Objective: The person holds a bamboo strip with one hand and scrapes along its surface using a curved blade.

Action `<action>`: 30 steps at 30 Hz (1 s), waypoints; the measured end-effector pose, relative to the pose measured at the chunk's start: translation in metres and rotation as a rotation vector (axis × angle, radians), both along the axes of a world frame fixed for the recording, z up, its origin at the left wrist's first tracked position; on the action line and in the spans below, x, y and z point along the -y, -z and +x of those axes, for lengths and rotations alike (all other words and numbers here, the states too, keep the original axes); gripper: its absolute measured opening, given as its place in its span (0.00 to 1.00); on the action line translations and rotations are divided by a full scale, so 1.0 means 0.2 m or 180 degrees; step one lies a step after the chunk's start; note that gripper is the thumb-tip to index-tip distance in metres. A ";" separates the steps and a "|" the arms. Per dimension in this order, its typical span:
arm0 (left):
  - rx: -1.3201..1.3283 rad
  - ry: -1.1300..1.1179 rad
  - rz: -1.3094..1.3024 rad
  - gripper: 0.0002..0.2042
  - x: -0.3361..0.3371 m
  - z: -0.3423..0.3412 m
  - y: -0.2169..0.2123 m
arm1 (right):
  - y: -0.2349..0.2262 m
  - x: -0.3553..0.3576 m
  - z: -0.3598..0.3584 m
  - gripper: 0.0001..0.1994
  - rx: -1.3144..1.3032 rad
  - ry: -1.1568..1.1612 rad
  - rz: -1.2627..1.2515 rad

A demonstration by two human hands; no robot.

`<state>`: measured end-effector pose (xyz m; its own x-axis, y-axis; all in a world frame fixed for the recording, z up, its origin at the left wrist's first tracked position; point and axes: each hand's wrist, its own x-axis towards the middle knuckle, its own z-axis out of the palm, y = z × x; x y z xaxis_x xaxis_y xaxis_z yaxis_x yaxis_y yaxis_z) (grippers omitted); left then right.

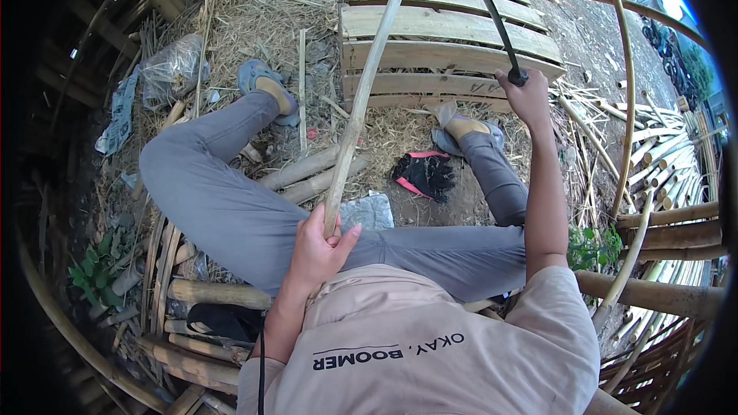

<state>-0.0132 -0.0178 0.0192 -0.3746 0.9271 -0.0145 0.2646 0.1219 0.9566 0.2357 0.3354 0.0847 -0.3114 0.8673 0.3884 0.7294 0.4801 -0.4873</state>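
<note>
In the head view, the left hand (314, 252) is close in front of the person's waist, palm turned up, with the forearm rising from the lower edge close along the left side of the body. Its fingers curl round the lower part of a pale strip (355, 121), while the thumb sticks out to the right, clear of the wood. The strip slants up and away, slightly rightward, its far end showing against the pallet (450, 21).

The right arm reaches well forward from the sleeve (547, 303), nearly straight, passing over the right lower leg. At its end the right hand (529, 100) makes a fist around the dark grip of a long blade (494, 14), which points up and leftward, past the top edge. Most of these fingers are hidden, so how tightly they press cannot be told. The blade and the strip are well apart. A glove (424, 177) lies on the ground between the feet.
</note>
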 end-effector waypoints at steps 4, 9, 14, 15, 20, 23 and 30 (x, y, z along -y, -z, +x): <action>-0.0205 0.0031 -0.0220 0.14 -0.02 -0.01 -0.01 | 0.21 0.23 -0.06 0.20 -0.0502 -0.0461 -0.0670; -0.0438 0.0320 -0.0303 0.15 -0.04 0.00 0.00 | 0.43 0.43 -0.07 0.14 -0.0276 -0.0986 -0.0890; -0.0420 0.0327 -0.0385 0.16 -0.04 -0.01 0.04 | 0.47 0.50 -0.15 0.14 0.0257 -0.0893 -0.1014; -0.0425 0.0339 -0.0439 0.16 -0.04 -0.01 0.04 | 0.49 0.51 -0.16 0.15 0.0276 -0.0820 -0.1160; -0.0410 0.0430 -0.0617 0.16 -0.05 -0.02 0.02 | 0.53 0.54 -0.18 0.18 0.0474 -0.0689 -0.1476; -0.0444 0.0433 -0.0767 0.16 -0.06 -0.02 0.01 | 0.51 0.55 -0.19 0.19 0.0916 -0.0565 -0.1471; -0.0335 0.0377 -0.0911 0.17 -0.08 -0.04 0.03 | 0.50 0.56 -0.20 0.19 0.1180 -0.0787 -0.1318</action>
<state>-0.0210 -0.0017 0.0139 -0.2778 0.9281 -0.2478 0.3886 0.3445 0.8546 0.1966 0.2226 -0.0155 -0.5729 0.8079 -0.1385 0.7773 0.4818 -0.4047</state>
